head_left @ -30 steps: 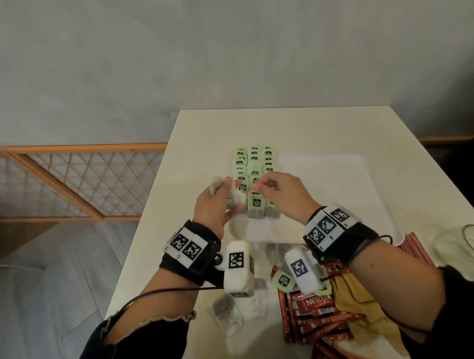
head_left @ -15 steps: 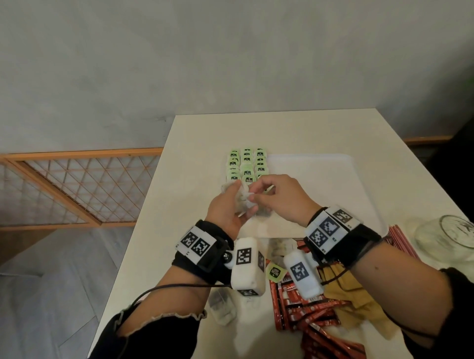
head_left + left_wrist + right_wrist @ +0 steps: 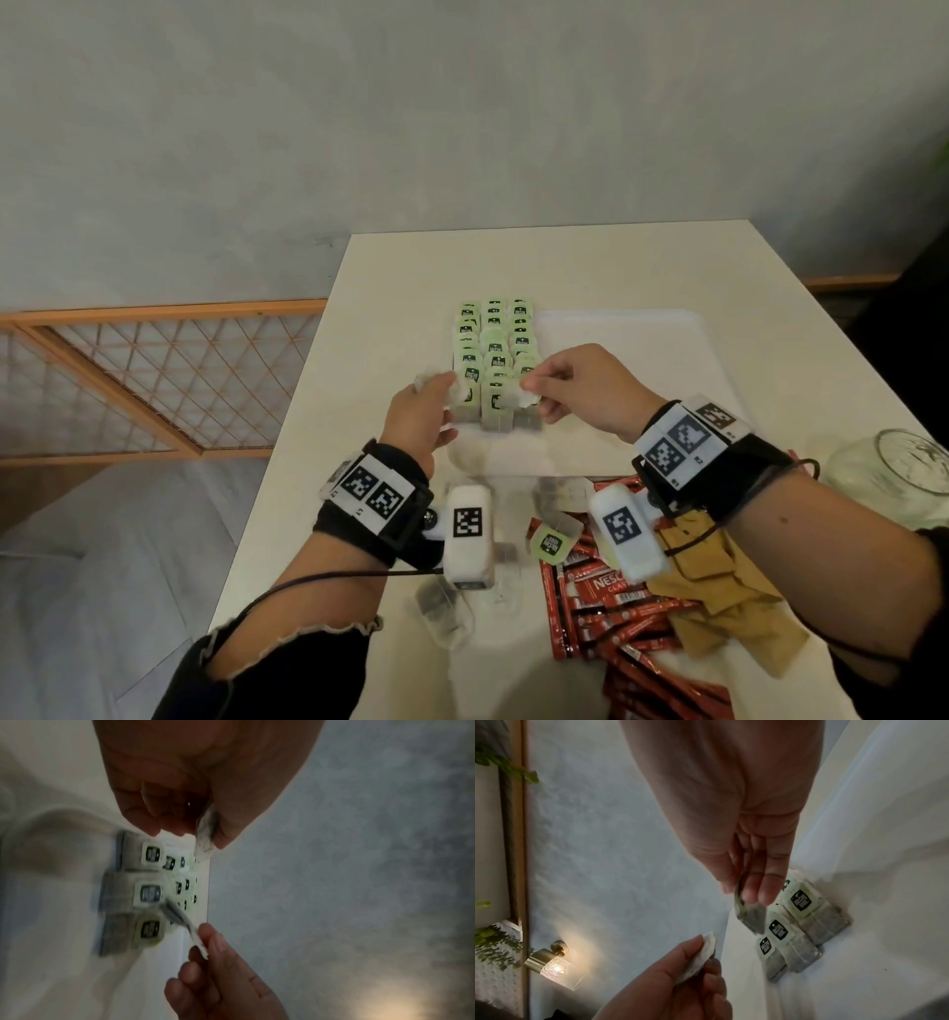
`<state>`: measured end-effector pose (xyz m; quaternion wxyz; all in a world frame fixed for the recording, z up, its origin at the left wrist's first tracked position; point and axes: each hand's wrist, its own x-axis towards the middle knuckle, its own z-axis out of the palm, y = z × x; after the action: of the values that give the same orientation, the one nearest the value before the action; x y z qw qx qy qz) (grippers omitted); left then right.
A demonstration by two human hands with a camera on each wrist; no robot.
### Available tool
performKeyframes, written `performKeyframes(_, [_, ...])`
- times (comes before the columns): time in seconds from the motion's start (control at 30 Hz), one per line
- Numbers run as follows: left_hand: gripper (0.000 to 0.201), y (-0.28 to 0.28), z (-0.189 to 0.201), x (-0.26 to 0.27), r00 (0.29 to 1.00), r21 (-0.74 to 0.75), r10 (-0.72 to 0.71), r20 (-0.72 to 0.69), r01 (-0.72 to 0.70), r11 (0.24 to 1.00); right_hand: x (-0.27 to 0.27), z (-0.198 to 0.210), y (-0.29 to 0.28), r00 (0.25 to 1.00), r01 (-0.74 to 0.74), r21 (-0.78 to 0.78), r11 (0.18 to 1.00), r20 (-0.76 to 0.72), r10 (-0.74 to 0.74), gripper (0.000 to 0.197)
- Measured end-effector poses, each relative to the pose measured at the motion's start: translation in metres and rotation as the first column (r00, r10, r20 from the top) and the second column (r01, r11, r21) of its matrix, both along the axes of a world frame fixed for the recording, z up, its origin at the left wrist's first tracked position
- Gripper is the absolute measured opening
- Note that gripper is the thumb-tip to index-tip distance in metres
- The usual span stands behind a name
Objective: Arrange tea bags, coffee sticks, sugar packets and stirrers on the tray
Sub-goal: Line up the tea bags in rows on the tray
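Green-tagged tea bags [image 3: 493, 349] lie in three columns on the left part of the white tray [image 3: 642, 349]. My left hand [image 3: 436, 390] hovers at the near left corner of the columns and grips a small bunch of tea bags [image 3: 429, 381]. In the left wrist view that bunch [image 3: 205, 833] sits pinched between thumb and fingers. My right hand [image 3: 534, 390] pinches a single tea bag [image 3: 521, 400] over the near end of the right column. The right wrist view shows this bag [image 3: 750, 914] hanging from the fingertips just above the rows [image 3: 795, 933].
Red coffee sticks [image 3: 616, 622] and brown sugar packets [image 3: 719, 591] are piled on the table near me, to the right. Loose tea bags [image 3: 444, 606] lie at the near left. A glass jar [image 3: 904, 462] stands at the right edge. A wooden lattice rail [image 3: 154, 380] runs past the table's left.
Half a second ago both hands met over the near end of the rows. They have drawn apart, and the right hand has come away pinching one tea bag.
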<state>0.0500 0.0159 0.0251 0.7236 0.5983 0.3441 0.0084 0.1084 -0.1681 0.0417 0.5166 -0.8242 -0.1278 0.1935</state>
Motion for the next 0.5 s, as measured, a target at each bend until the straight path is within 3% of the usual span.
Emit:
performKeyframes(0.17, [0.01,0.025,-0.003,-0.002,1.0,0.047,-0.026,0.007,0.026,0.999,0.001,-0.003,0.016,0.986,-0.169,-0.103,0.98,-0.006,0.169,0.028])
performKeyframes(0.3, [0.013,0.04,-0.008,-0.002,0.999,0.089,-0.044,0.004,0.044,0.995,-0.003,-0.016,0.039,0.958,-0.271,-0.056,0.961,-0.109,0.264,0.006])
performKeyframes(0.5, [0.025,0.057,-0.018,-0.004,0.999,0.12,-0.05,0.008,0.049,0.992,0.006,-0.035,0.065,0.965,-0.263,-0.262,0.929,-0.049,0.259,0.017])
